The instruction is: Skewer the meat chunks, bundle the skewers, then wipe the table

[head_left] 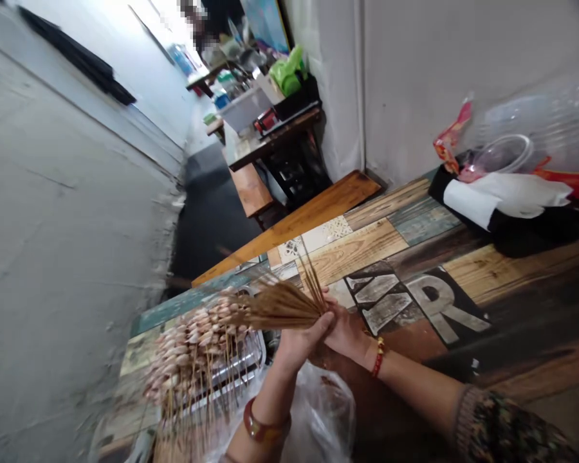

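A thick bundle of thin brown wooden skewers is held above the table, fanned out toward the left. My left hand, below a brown bangle, is closed around its lower end. Against it, my right hand, with a red bead bracelet at the wrist, is closed on the same end; some of its fingers are hidden. A few skewers stick up apart from the bundle. To the left, rows of meat skewers lie across a metal tray, their sticks pointing toward me. A clear plastic bag lies below my hands.
The patterned wood table has a bench along its far side. At right, a black container holds white tissues beside clear plastic cups. Farther back stand a cluttered table and a blurred person. A grey wall is at left.
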A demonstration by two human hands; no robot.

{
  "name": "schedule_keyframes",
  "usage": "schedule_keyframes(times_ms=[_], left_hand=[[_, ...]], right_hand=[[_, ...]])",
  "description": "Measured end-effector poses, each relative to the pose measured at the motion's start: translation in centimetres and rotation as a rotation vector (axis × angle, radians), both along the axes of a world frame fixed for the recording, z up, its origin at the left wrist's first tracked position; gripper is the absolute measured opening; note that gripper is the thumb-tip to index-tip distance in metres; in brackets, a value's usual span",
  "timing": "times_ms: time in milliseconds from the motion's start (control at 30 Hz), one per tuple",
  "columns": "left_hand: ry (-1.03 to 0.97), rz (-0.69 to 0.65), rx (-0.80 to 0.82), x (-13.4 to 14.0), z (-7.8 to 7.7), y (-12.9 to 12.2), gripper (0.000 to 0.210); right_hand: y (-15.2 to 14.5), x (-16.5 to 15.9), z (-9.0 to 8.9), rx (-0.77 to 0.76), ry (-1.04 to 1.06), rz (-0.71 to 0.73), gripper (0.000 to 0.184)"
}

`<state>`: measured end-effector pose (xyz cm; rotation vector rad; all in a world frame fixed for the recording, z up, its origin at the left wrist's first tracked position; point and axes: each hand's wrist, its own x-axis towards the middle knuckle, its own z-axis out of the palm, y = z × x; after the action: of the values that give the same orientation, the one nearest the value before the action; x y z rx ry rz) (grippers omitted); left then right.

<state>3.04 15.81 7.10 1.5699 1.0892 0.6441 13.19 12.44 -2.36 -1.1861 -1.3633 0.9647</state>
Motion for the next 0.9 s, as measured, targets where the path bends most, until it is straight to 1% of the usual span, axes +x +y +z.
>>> schedule_keyframes(times_ms=[67,133,200,267,367,433,500,600,667,733,833,900], left_hand=[[-0.098,-0.004,-0.033,0.2,-0.6,0.1,0.029],[-0.233,0.051,-0.036,0.5,-0.8,0.0,0.033],[-0.367,0.102,-0.014,0.8,-0.3,-0.5,0.040],[-0.488,0.119,0.018,0.8,0.7,-1.5,0.046],[-0.601,0.094,0.056,0.6,2.5,-3.9,0.050],[-0.626,0.047,0.065,0.5,3.4,-5.9,0.053],[-0.647,-0.027,0.039,0.6,3.9,-8.0,0.059],[-0.681,-0.120,-0.045,1.5,4.3,-10.8,0.065],[-0.670,-0.152,-0.092,2.4,4.3,-12.3,0.065],[-0.641,-0.148,-0.107,3.3,3.9,-13.5,0.057],[-0.583,-0.088,-0.082,4.5,2.6,-14.5,0.037],[-0.515,-0.052,-0.059,4.9,1.5,-15.0,0.033]], right_hand=[[0.2,-0.1,-0.6,-0.019,-0.020,0.008,0.036],[0.4,-0.2,-0.7,-0.015,-0.025,-0.002,0.028],[0.4,-0.3,-0.1,0.025,-0.011,-0.011,0.022],[-0.1,-0.4,1.1,0.075,-0.012,0.018,0.017],[-2.5,-0.4,3.0,0.111,-0.032,0.088,0.008],[-4.7,-0.3,3.8,0.113,-0.036,0.120,0.005],[-6.9,0.2,4.1,0.122,-0.026,0.149,0.008],[-9.8,1.4,4.1,0.158,0.005,0.163,0.009],[-11.3,2.6,3.9,0.168,-0.005,0.155,0.008],[-12.5,3.7,3.6,0.142,-0.052,0.143,0.008],[-13.5,4.8,2.8,0.047,-0.117,0.141,0.010],[-13.6,5.0,2.2,0.003,-0.067,0.157,0.008]])
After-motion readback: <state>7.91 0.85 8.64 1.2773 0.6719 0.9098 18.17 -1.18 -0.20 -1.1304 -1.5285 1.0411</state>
